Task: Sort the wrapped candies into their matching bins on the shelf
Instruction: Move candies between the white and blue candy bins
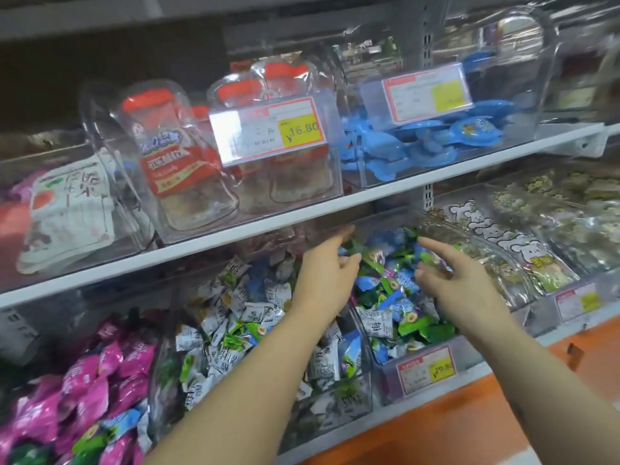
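Observation:
Both my hands reach into a clear bin point(385, 377) on the lower shelf, which is filled with blue and green wrapped candies point(392, 297). My left hand point(322, 276) hovers over the bin's left side with its index finger stretched forward and thumb spread, holding nothing. My right hand point(463, 286) is over the bin's right side, index finger pointing forward. A green and purple wrapped candy point(432, 259) sits between its index finger and thumb. To the left, a neighbouring bin holds white and black wrapped candies point(235, 317) mixed with some green ones. Pink wrapped candies point(100, 380) fill the far left.
The white upper shelf edge point(235, 239) runs just above my fingers. It carries clear bins of red-lidded jars point(174, 156) and blue packets point(436, 139). Bagged snacks point(523, 260) lie right of the candy bin. A price tag point(426, 370) hangs on the bin front above the orange shelf base point(469, 414).

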